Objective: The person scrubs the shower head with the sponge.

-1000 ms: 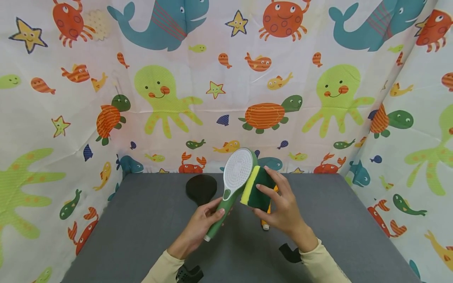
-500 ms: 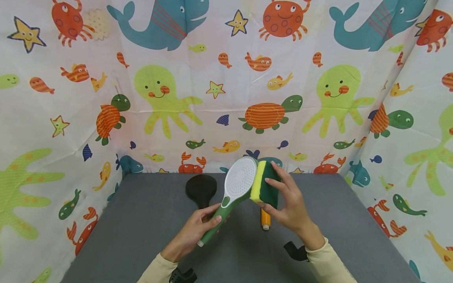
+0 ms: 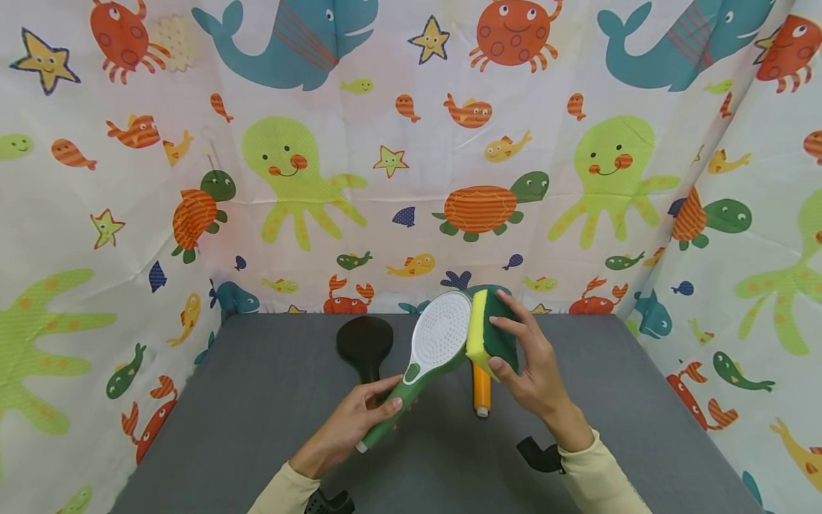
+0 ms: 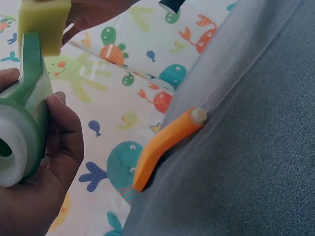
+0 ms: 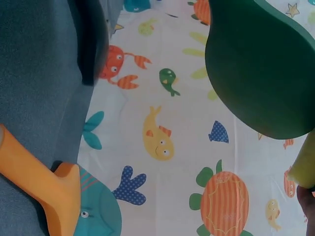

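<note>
My left hand (image 3: 356, 421) grips the green handle of a shower head (image 3: 442, 328), whose white nozzle face is turned toward me and tilted to the upper right. In my right hand (image 3: 539, 368) is a sponge (image 3: 493, 334), pinched between thumb and fingers, its yellow side against the right rim of the shower head. The left wrist view shows the yellow sponge (image 4: 43, 24) meeting the edge of the green shower head (image 4: 32, 64). The smooth green back of the shower head (image 5: 263, 69) fills the upper right of the right wrist view.
A black shower head (image 3: 364, 344) lies on the grey table (image 3: 270, 407), left of centre. An orange-handled shower head (image 3: 481, 391) lies behind the sponge, partly hidden. A sea-animal curtain (image 3: 411, 157) encloses the back and sides. Black wrist gear (image 3: 539, 455) sits at each wrist.
The shower head has come lower and slightly right, tilting further over. The sponge has shifted right along with it, staying at its right rim. More of the orange handle shows.
</note>
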A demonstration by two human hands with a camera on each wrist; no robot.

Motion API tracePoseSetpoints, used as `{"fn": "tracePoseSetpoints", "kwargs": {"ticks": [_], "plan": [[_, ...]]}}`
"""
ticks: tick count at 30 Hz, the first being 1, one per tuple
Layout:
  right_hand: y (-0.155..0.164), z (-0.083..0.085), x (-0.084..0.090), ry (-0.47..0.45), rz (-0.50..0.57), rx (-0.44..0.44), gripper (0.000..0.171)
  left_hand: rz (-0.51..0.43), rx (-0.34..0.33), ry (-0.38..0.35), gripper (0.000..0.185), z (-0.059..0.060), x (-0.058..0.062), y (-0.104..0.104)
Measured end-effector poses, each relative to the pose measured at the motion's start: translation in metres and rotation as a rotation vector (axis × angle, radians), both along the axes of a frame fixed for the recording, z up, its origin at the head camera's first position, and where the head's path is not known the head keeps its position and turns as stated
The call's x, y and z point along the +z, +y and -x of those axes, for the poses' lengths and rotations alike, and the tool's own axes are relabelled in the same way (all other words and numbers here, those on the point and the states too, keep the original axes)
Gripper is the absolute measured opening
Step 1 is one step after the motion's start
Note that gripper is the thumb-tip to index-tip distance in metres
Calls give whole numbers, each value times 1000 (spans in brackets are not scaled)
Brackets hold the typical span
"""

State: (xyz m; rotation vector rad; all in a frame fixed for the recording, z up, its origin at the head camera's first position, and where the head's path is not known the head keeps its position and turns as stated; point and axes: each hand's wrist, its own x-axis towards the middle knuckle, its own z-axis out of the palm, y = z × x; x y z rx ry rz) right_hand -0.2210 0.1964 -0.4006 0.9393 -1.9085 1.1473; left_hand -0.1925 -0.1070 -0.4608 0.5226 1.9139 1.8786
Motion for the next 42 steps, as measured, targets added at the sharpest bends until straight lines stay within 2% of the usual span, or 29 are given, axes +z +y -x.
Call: {"fn": "tracePoseSetpoints", "kwargs": {"ticks": [13,17,20,23,27,33,42], "plan": [[-4,-2,-3,-30,-51,-60,53,-22,13,-12,57,2,-1,1],[-7,-3,-5,35,-68,-113,62,-26,29,-29,57,4,-1,1],[-9,-4,-5,105,-102,-138,63,-35,43,-48,57,5,-1,0],[-10,-5,-4,157,-135,-129,59,-46,47,-60,58,6,-1,-1],[-10,-6,-3,182,-159,-118,58,-52,40,-84,59,6,-1,-2],[-6,0,-1,196,-144,-120,60,-46,20,-102,59,4,-2,-2],[0,6,0,162,-83,-160,64,-45,-1,-82,58,1,-2,-4]]}}
